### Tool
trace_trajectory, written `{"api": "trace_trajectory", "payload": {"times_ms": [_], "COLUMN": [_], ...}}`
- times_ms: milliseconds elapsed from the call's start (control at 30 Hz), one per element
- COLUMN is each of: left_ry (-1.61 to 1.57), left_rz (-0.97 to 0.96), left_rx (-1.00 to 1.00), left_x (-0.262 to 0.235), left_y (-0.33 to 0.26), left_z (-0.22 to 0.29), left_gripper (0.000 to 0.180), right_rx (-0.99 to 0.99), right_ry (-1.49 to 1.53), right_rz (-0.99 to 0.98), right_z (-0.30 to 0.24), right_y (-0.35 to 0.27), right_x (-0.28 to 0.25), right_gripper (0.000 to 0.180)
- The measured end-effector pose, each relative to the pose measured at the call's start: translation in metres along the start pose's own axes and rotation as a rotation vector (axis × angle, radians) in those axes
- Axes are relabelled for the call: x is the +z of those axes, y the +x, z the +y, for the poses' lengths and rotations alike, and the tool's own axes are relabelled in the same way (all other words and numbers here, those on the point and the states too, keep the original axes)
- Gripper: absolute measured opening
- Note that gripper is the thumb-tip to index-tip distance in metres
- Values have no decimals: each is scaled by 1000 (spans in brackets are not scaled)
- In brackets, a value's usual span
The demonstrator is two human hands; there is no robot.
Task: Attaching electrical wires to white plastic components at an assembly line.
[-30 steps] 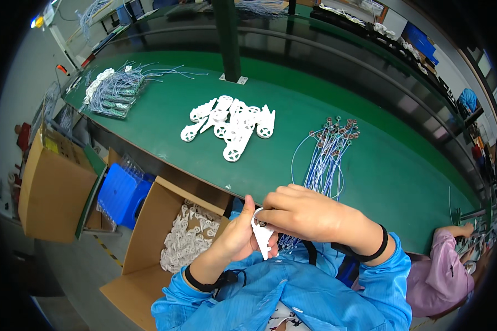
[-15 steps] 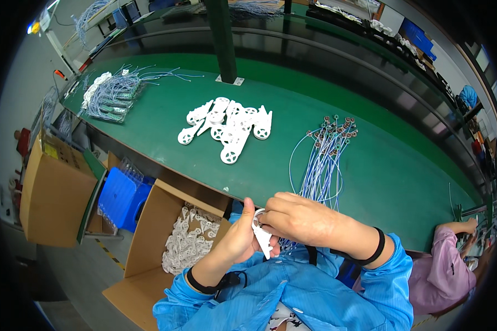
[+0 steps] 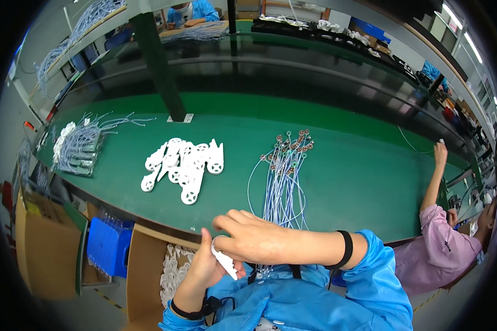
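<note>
Both my hands meet low in the picture, close to my chest. My left hand (image 3: 207, 267) grips a flat white plastic part (image 3: 225, 262) from below, thumb up. My right hand (image 3: 254, 240) lies across it from the right and pinches the same part with its fingers. A bundle of thin blue-white wires with round brownish ends (image 3: 284, 176) lies on the green table (image 3: 348, 176) just beyond my hands. Its near end runs down under my right hand, and I cannot tell whether the hand holds it. A pile of several white plastic parts (image 3: 185, 165) lies further left.
An open cardboard box of white parts (image 3: 174, 270) stands below the table edge, a blue crate (image 3: 107, 245) and another carton (image 3: 44, 254) to its left. More wire bundles (image 3: 80, 146) lie at the far left. A person in pink (image 3: 439, 248) reaches onto the table at right.
My hands have stayed together on the white part and shifted slightly lower. The view has tilted so the table sits more level and the person at right shows more.
</note>
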State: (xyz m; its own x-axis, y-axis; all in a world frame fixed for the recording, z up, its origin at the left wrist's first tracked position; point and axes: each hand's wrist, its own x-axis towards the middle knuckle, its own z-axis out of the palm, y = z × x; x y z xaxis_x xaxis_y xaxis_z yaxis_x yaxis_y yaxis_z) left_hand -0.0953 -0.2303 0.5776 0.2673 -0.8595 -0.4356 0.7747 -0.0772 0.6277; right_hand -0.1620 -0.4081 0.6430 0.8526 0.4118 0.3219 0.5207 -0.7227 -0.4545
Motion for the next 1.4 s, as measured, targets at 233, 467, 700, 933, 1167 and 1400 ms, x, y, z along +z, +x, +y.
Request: {"api": "trace_trajectory", "payload": {"times_ms": [233,467,700,933,1167,1400], "left_ry": [-21,112,453,701,691,542], "left_rz": [36,442,426,302,135,122], "left_rx": [277,677,437,385,405,439], "left_x": [27,-9,-5,5,18,6], "left_y": [-24,-13,38,74,74,41], "left_z": [62,48,33,18,6,-6], "left_gripper": [82,36,12,13,12,13], "right_rx": [44,736,1565,935,1110,1074], "right_ry": [102,59,-350,-598,-22,695], "right_rz": [324,1108,1129,814,61,622], "right_z": [69,307,402,294,173,155], "right_y": [15,-123,-275,-161,-43,-39], "right_x": [-59,-194,-166,-127,-38,-79], "right_gripper": [21,23,32,17,42,18]}}
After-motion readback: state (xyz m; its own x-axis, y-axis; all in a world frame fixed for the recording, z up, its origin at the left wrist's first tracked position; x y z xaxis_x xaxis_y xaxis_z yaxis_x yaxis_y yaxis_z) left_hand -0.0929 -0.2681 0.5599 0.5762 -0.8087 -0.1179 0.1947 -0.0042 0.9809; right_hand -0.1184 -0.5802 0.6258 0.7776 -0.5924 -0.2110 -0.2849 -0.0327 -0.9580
